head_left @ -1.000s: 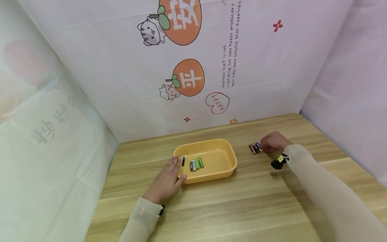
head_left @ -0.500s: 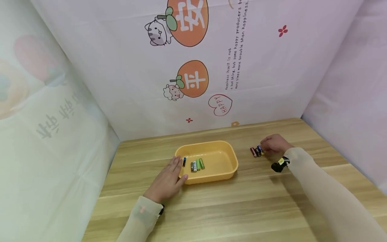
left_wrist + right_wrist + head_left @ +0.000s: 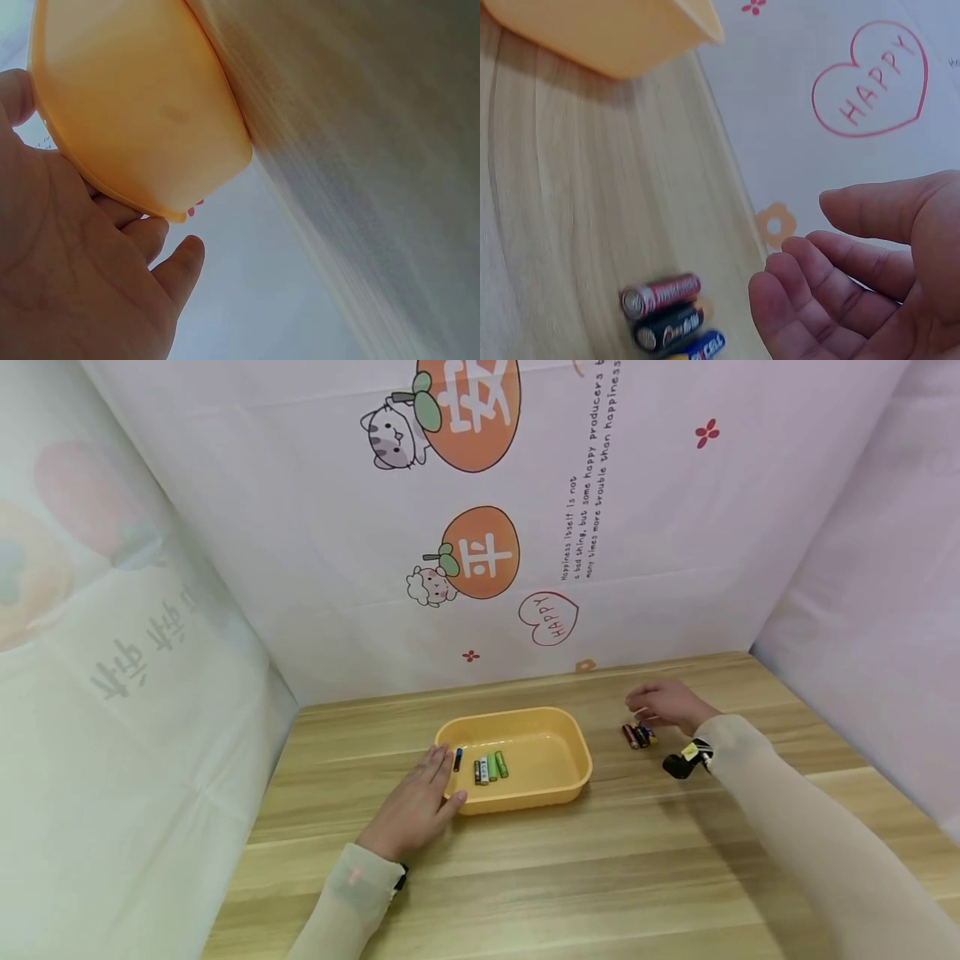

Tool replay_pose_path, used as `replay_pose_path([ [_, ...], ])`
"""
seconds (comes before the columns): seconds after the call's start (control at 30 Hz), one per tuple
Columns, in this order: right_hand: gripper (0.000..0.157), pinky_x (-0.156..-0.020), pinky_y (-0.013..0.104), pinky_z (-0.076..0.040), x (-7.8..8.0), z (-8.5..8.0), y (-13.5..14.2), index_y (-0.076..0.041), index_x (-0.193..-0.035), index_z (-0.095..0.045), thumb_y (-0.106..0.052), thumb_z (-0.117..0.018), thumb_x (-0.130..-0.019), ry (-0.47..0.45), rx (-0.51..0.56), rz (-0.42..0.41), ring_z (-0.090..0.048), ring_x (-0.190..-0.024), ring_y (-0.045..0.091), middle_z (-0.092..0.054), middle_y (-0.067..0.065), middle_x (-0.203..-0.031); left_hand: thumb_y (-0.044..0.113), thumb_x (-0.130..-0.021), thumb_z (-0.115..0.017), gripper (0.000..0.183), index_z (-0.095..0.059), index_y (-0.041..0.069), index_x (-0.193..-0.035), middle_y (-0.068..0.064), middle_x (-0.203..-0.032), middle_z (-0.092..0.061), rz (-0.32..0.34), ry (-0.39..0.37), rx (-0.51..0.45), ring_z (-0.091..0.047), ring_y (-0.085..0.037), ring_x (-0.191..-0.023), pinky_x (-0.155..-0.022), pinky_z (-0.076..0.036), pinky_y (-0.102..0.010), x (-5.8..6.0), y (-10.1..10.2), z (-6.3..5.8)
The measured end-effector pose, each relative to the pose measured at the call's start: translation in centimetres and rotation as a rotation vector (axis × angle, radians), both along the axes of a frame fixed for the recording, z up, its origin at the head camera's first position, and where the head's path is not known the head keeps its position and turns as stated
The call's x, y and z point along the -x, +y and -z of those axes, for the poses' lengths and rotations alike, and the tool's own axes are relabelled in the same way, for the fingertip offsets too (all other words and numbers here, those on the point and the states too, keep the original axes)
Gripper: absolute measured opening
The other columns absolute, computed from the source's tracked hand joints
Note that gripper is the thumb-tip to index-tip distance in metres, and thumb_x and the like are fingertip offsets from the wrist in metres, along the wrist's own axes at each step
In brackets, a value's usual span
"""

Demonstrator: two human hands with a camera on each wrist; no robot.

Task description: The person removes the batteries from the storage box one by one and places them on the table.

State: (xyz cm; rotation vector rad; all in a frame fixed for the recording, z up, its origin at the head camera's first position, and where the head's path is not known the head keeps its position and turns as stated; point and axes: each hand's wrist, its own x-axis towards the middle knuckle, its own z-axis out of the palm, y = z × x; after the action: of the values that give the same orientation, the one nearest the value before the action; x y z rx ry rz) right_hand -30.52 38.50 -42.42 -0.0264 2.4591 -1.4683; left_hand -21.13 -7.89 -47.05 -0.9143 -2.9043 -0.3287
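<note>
A yellow plastic tray (image 3: pixel 532 797) holds several small batteries: a black one with a blue end (image 3: pixel 457 760) near its left wall, and a row of dark, white and green batteries (image 3: pixel 492 767). My left hand (image 3: pixel 412 806) rests on the tray's left rim, fingers fairly straight; in the left wrist view the hand (image 3: pixel 82 247) lies against the outside, some fingertips hidden behind the rim. My right hand (image 3: pixel 670 703) hovers right of the tray, thumb and fingers apart, holding nothing. Below it lie a maroon battery (image 3: pixel 660 295), a black battery (image 3: pixel 667 328) and a blue-and-yellow battery (image 3: pixel 705 345), side by side.
The wooden table (image 3: pixel 525 885) runs back to a printed white cloth wall (image 3: pixel 337 610), with more cloth on the left (image 3: pixel 150 735) and right (image 3: pixel 855 635). A small black wrist camera (image 3: pixel 682 764) hangs by the right wrist.
My right hand has lifted off beside the three batteries and shifted slightly up and left, its fingers spreading. The left hand stays on the tray. The head view has shifted a little.
</note>
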Motion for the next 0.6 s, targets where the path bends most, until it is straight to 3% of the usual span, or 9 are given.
replay_pose_path([
  [0.4,0.047,-0.090,0.046,-0.051,0.6,-1.6,-2.1,0.010,-0.137,-0.046,-0.020,-0.053,-0.102,0.000,-0.009,-0.038,-0.063,-0.098,0.024,-0.055,0.026,-0.128,0.059,-0.102,-0.021,0.078,-0.018,0.001,-0.154,-0.012,-0.161,-0.013,-0.008,-0.010,0.018,-0.006,-0.024,-0.147,-0.116,-0.015,-0.038,0.1,-0.1,0.1],
  [0.6,0.047,-0.090,0.047,-0.051,0.4,-2.5,-3.6,0.013,-0.137,-0.044,-0.017,-0.054,-0.101,0.006,-0.001,-0.070,-0.063,-0.103,0.032,-0.055,0.029,-0.127,0.060,-0.101,-0.020,0.079,-0.018,0.001,-0.154,-0.011,-0.161,-0.012,-0.018,-0.019,0.022,-0.005,-0.024,-0.147,-0.116,-0.015,-0.039,0.2,0.0,0.1],
])
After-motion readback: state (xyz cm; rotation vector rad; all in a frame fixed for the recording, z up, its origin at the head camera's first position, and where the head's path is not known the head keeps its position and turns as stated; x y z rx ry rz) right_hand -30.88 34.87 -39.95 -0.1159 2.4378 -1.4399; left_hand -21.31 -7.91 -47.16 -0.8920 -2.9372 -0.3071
